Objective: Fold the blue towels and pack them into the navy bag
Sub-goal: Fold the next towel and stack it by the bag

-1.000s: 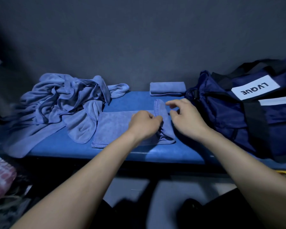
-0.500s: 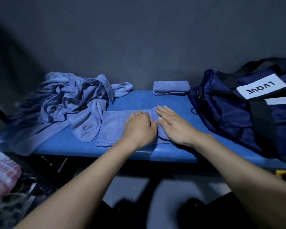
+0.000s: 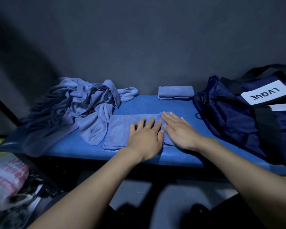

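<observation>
One readable label, on the bag

A white patch (image 3: 266, 94) on the navy bag (image 3: 229, 116) reads "LVQUE", upside down from this view. Red print on the plastic bag (image 3: 7, 176) at lower left is too blurred to read.

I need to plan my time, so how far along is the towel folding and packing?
Done: one folded towel lies by the wall. In hand: both hands, left and right, press flat on a towel being folded. Left: the crumpled pile, then packing; no towel shows in the navy bag.
</observation>
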